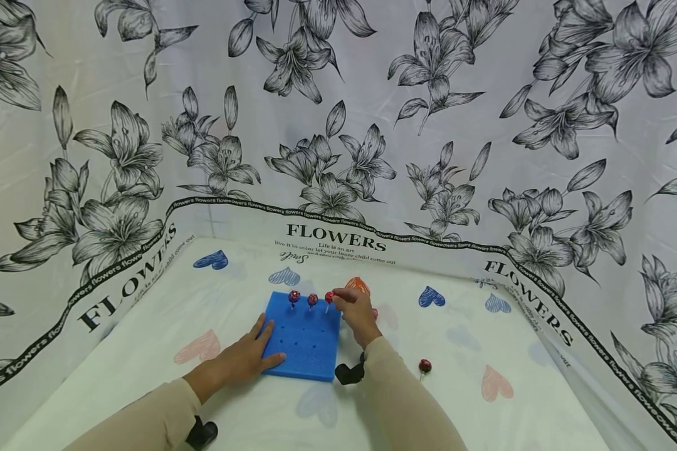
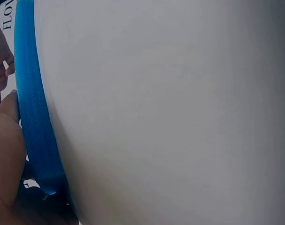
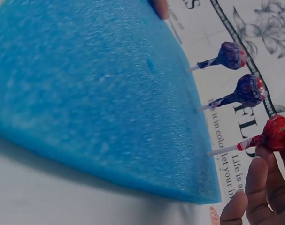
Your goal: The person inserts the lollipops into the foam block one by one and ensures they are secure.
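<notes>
A blue foam block [image 1: 299, 351] with several small holes lies flat on the cloth. Two lollipops in dark wrappers, a left one [image 1: 294, 296] and a middle one [image 1: 313, 300], stand by their sticks along its far edge. In line with them, a red lollipop [image 3: 275, 133] has its white stick at the foam's far right corner. My right hand [image 1: 358, 313] pinches its wrapped head between thumb and fingers. With fingers spread, my left hand [image 1: 242, 357] rests on the block's left side, thumb over the top face.
Another lollipop [image 1: 425, 366] lies on the cloth to the right. One more wrapped head [image 1: 375, 313] shows partly behind my right hand. The white cloth [image 1: 389, 401] carries printed hearts, and a flowered curtain [image 1: 338, 156] rises behind.
</notes>
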Motion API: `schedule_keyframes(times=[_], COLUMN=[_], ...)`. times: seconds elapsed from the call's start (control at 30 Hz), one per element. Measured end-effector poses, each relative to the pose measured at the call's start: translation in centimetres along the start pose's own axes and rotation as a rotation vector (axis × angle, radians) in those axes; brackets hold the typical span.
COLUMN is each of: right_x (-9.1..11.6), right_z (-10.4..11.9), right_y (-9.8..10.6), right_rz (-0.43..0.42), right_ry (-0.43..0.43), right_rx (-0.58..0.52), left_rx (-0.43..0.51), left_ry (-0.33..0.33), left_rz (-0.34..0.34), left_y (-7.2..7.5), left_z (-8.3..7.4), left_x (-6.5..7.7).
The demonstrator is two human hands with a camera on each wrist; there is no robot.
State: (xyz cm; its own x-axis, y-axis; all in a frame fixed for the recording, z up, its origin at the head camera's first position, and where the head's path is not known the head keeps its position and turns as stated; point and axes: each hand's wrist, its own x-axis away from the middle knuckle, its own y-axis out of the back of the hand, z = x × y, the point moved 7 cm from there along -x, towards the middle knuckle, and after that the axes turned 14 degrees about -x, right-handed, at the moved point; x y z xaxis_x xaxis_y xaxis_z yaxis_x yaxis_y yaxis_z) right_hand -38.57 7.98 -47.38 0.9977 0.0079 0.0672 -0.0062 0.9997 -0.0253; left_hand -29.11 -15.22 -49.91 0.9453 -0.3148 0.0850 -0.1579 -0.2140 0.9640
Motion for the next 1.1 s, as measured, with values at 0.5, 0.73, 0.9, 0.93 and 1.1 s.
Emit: schedule_keyframes(times=[0.5, 0.73, 0.9, 0.93, 1.1], right_x=[-0.2, -0.6, -0.3, -0.3, -0.1], right_z=[0.1, 3.3, 6.4, 7.0, 9.0], right_y=[0.3, 1.8, 3.3, 3.7, 5.3], right_rz=[0.024, -0.013, -0.008, -0.008, -0.011], right_ry=[-0.014, 0.055, 0.150, 0.171, 0.253], right_rx=[0.025, 0.013, -0.005, -0.009, -0.014], left_rx=[-0.034, -0.023, -0.028, -0.029, -0.029], left_ry=[0.008, 0.003, 0.003, 0.003, 0.004], left_rz=[-0.009, -0.015, -0.013, -0.013, -0.006], left_y=[0.1, 0.3, 0.2, 0.2, 0.1], left_z=[-0.1, -0.2, -0.2, -0.2, -0.2], left_x=[-0.1, -0.1, -0.1, -0.1, 0.0])
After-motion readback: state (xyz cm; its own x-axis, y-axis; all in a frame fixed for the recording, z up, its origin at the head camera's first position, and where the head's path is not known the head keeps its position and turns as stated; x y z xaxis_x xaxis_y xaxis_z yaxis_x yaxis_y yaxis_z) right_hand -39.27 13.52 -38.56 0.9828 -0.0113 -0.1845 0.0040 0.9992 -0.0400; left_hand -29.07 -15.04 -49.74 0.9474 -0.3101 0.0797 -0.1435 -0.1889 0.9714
